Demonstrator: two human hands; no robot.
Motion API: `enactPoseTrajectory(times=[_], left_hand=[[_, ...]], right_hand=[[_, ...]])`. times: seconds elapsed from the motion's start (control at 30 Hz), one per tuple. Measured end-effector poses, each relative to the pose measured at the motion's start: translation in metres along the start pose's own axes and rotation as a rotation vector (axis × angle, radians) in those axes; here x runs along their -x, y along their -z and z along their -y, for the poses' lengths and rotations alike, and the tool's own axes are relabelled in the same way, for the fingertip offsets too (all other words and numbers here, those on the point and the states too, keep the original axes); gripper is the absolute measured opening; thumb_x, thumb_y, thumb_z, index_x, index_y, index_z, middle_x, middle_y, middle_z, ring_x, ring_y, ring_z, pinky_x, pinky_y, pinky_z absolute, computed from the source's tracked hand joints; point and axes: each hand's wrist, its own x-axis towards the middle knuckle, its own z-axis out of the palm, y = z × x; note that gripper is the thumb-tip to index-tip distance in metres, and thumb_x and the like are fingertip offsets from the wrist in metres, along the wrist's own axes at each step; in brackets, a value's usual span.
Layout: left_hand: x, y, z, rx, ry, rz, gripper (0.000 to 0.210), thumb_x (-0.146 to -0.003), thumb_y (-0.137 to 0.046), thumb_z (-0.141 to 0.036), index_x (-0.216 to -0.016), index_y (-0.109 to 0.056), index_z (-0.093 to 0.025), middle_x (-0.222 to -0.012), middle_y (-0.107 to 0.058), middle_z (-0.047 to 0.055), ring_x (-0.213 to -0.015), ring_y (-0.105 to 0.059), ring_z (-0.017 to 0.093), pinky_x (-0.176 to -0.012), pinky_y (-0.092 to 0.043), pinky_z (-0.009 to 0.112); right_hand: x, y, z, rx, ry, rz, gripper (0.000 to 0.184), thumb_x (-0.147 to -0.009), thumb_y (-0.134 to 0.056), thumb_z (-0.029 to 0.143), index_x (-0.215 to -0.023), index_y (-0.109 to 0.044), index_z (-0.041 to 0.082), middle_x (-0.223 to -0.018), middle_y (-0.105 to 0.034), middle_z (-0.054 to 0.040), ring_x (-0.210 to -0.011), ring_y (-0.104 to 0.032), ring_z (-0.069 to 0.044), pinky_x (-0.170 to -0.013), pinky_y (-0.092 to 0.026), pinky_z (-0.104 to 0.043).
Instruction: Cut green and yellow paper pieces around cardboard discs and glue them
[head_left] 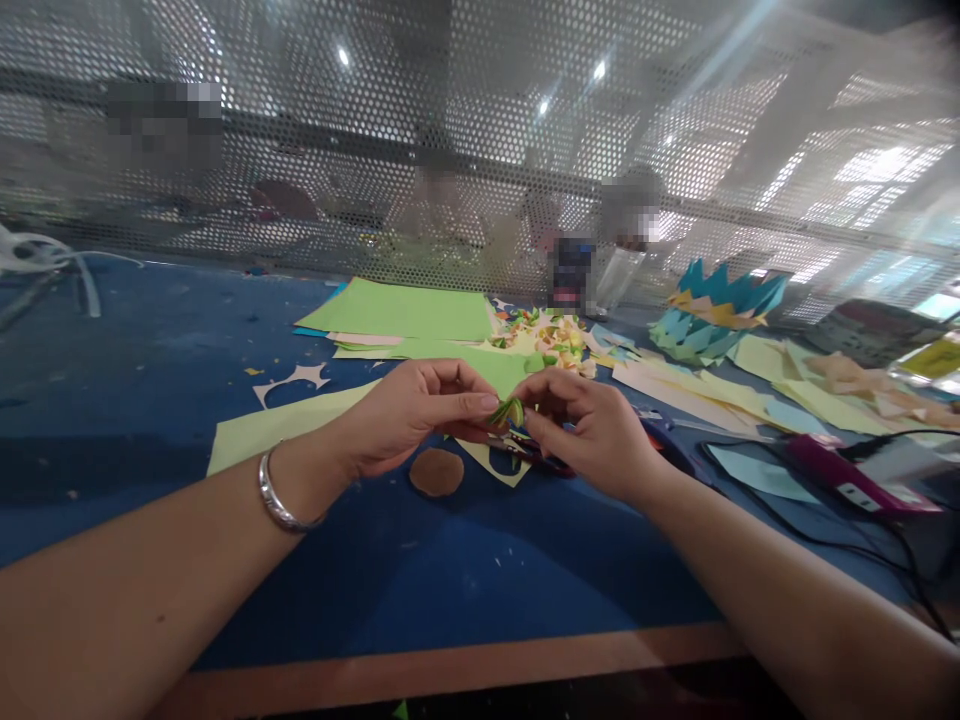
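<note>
Between my two hands is a small folded green and yellow paper piece (pixel 510 412). My left hand (pixel 427 405), with a silver bangle at its wrist, pinches it from the left. The fingertips of my right hand (pixel 589 425) close on its right side. Beneath them on the blue table lie scissors (pixel 551 463), partly hidden by the right hand, and a pale paper scrap (pixel 514 476) with cut-out holes. A round brown disc (pixel 436 472) rests just below my left hand.
Green paper sheets (pixel 409 310) and a pile of small paper pieces (pixel 559 335) lie behind the hands. A zigzag-edged blue and yellow paper crown (pixel 716 310) stands back right. At right are a purple power strip (pixel 859 480) and black cables (pixel 795 520). A perforated metal screen (pixel 465 120) borders the table.
</note>
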Motion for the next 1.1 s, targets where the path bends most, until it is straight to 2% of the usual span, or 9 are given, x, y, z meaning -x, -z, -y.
enactPoseTrajectory(times=[0.13, 0.33, 0.63, 0.87, 0.97, 1.1], left_hand=[[-0.0007, 0.0004, 0.0010, -0.011, 0.005, 0.019, 0.018, -0.075, -0.080, -0.030, -0.083, -0.070, -0.016, -0.079, -0.070, 0.003, -0.076, -0.069, 0.014, -0.078, -0.056, 0.029], [0.0015, -0.0066, -0.0005, -0.029, -0.013, -0.034, 0.022, -0.069, -0.085, -0.023, -0.081, -0.069, -0.015, -0.072, -0.068, -0.001, -0.068, -0.066, 0.010, -0.071, -0.055, 0.024], [-0.0003, -0.0009, 0.0016, -0.050, 0.002, 0.027, 0.017, -0.077, -0.079, -0.027, -0.083, -0.069, -0.015, -0.077, -0.071, 0.002, -0.072, -0.067, 0.012, -0.072, -0.054, 0.026], [-0.0006, -0.0063, 0.0022, -0.184, -0.049, -0.020, 0.013, -0.073, -0.076, -0.014, -0.082, -0.067, -0.014, -0.076, -0.070, 0.000, -0.072, -0.066, 0.010, -0.073, -0.052, 0.023], [-0.0009, -0.0066, 0.0034, -0.257, -0.059, -0.026, 0.009, -0.077, -0.073, -0.018, -0.081, -0.065, -0.014, -0.074, -0.069, 0.000, -0.069, -0.066, 0.011, -0.069, -0.052, 0.024], [-0.0020, -0.0031, 0.0055, -0.279, -0.021, 0.019, 0.009, -0.084, -0.068, -0.022, -0.087, -0.062, -0.015, -0.078, -0.070, 0.002, -0.074, -0.069, 0.014, -0.071, -0.056, 0.027]], right_hand=[[0.0001, -0.0004, 0.0011, -0.013, 0.008, 0.010, 0.009, -0.088, -0.060, 0.020, -0.096, -0.065, 0.018, -0.071, -0.062, 0.0011, -0.058, -0.054, -0.010, -0.053, -0.042, -0.023], [-0.0003, -0.0025, 0.0014, 0.001, 0.016, 0.016, 0.007, -0.087, -0.062, 0.020, -0.093, -0.065, 0.018, -0.074, -0.063, 0.0003, -0.058, -0.053, -0.009, -0.053, -0.041, -0.022], [0.0002, -0.0004, 0.0015, 0.028, 0.006, 0.042, 0.008, -0.087, -0.061, 0.020, -0.094, -0.065, 0.017, -0.074, -0.062, 0.0005, -0.057, -0.054, -0.009, -0.052, -0.042, -0.022], [-0.0003, -0.0007, 0.0009, 0.054, 0.047, 0.054, 0.008, -0.087, -0.061, 0.018, -0.093, -0.065, 0.017, -0.076, -0.062, 0.0013, -0.057, -0.053, -0.008, -0.055, -0.043, -0.022], [-0.0010, -0.0007, 0.0011, 0.080, 0.046, 0.086, 0.008, -0.086, -0.061, 0.017, -0.093, -0.065, 0.017, -0.076, -0.062, 0.0022, -0.057, -0.052, -0.007, -0.055, -0.043, -0.022], [-0.0025, -0.0017, 0.0007, 0.102, 0.049, 0.104, 0.007, -0.085, -0.061, 0.015, -0.091, -0.065, 0.017, -0.077, -0.061, 0.0029, -0.057, -0.051, -0.006, -0.055, -0.042, -0.020]])
